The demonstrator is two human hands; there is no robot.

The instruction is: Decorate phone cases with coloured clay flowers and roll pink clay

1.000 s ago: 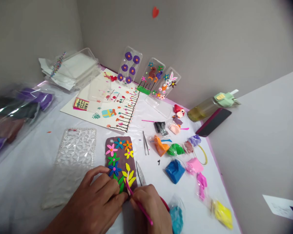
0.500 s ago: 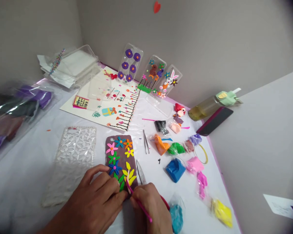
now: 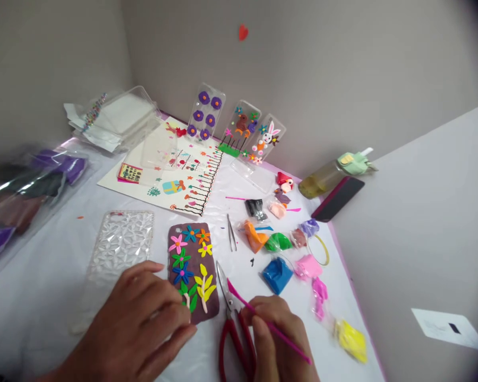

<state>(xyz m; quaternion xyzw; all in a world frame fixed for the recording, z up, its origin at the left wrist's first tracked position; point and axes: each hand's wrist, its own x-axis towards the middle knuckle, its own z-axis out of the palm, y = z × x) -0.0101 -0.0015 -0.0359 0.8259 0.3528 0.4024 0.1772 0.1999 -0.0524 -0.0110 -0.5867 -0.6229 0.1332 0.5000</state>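
**Both hands beside the brown flower case**

Fingers [image 3: 171, 313] of my left hand [image 3: 139, 323] lie spread and flat, tips touching the near-left edge of the brown phone case [image 3: 191, 273]; they pin it down and enclose nothing. My right hand [image 3: 281, 339] is curled shut round a thin pink modelling tool [image 3: 269, 324], pinched like a pen, its flat tip pointing up and left and hanging just off the case's right edge, above the blades of the red-handled scissors [image 3: 233, 329].

From the tool tip, the case lies to the left, very near but not touching. Its long axis runs away from me, tilted slightly, with the near end between my two hands. On it sit clay flowers: pink, teal, orange and yellow ones at the far end, green and blue ones in the middle, and a yellow leafy sprig [image 3: 204, 286] at the near right, the part closest to the tool. My left hand is the nearer one, since it is in contact; my right is just beside.

Left of the case lies a clear faceted case [image 3: 121, 249]. To the right are tweezers [image 3: 231, 240] and bagged lumps of clay, among them orange [image 3: 255, 237], green [image 3: 278, 242] and blue [image 3: 276, 273]. All rests on the white table [image 3: 43, 276].
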